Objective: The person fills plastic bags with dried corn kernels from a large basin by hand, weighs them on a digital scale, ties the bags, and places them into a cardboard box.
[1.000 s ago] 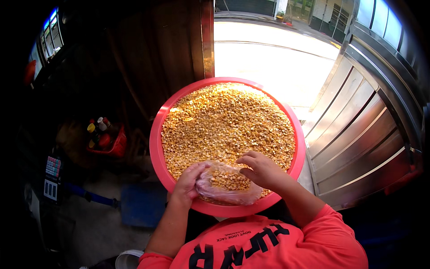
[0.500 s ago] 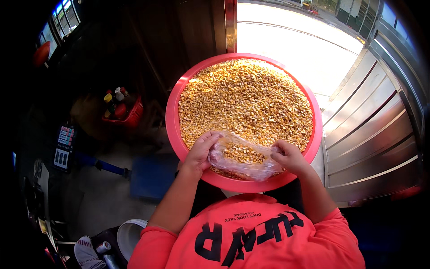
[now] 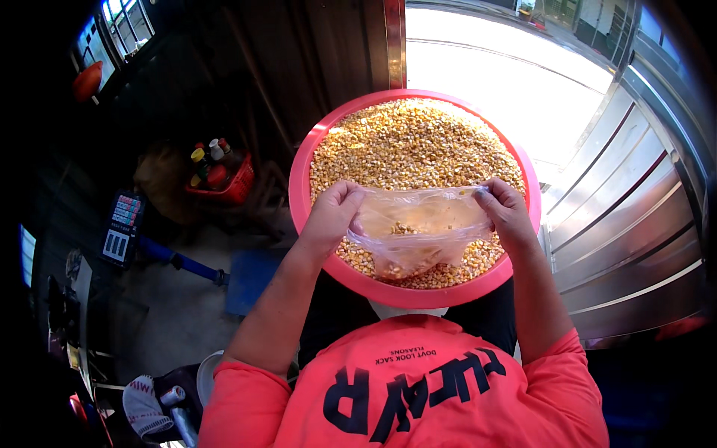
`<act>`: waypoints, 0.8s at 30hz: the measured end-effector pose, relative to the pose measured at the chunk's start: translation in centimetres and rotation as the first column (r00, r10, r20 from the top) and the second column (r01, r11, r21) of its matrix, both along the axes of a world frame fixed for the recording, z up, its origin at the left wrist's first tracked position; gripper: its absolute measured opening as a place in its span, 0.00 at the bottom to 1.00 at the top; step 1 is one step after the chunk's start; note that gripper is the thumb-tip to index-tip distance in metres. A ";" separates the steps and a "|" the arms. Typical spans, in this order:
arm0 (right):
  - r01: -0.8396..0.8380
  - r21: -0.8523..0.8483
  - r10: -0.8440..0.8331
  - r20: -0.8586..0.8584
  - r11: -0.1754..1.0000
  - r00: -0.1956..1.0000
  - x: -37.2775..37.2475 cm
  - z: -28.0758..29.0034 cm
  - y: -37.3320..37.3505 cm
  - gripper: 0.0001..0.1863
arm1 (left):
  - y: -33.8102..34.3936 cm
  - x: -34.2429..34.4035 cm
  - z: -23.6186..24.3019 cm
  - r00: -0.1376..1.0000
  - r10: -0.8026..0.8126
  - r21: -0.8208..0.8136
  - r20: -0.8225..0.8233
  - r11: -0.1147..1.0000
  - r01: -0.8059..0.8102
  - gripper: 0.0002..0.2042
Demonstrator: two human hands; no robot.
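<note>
A clear plastic bag [image 3: 418,213] is stretched wide over a pink basin [image 3: 300,183] full of dried corn kernels [image 3: 418,149]. My left hand [image 3: 334,216] pinches the bag's left edge, and my right hand [image 3: 509,213] grips its upper right corner between thumb and fingers. Through the film I see some kernels lying in the bag's lower part, which sags onto the corn near the basin's front rim. The bag's mouth faces up between my hands.
Left of me, a red basket [image 3: 231,187] holds several bottles. A platform scale with a blue post [image 3: 175,257] and keypad display [image 3: 123,228] stands on the floor. A metal door [image 3: 620,216] is at the right, beside a sunlit doorway.
Both hands have moved up and farther apart, pulling the bag's mouth wide and taut. Fewer kernels show inside its opening. The whole view has shifted slightly.
</note>
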State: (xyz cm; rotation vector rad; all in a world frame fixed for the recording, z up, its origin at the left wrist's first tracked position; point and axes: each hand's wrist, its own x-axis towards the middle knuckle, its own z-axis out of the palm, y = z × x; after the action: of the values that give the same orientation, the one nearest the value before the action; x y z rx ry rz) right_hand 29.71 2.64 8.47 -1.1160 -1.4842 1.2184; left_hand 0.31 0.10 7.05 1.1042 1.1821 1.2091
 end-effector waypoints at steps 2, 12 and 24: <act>0.025 0.014 -0.024 -0.035 1.000 0.999 0.3 -0.2 0.3 0.06 | 0.2 -0.2 1.4 0.993 -0.014 0.075 -0.120 0.997 0.024 0.06; 0.006 -0.004 -0.007 -0.513 1.000 0.859 2.1 0.3 -0.6 0.06 | 0.7 3.6 4.3 0.996 -0.089 0.195 -0.011 0.977 0.089 0.08; -0.253 -0.344 -0.140 -0.798 0.904 0.586 3.4 -0.7 -0.4 0.10 | 1.2 1.9 5.3 0.955 -0.156 0.113 -0.250 0.975 0.189 0.08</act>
State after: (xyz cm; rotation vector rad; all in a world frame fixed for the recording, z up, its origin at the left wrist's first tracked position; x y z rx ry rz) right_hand 33.10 2.29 7.78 -0.5757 -0.5322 1.8358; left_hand 2.21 1.26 12.34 1.4588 1.1676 1.0529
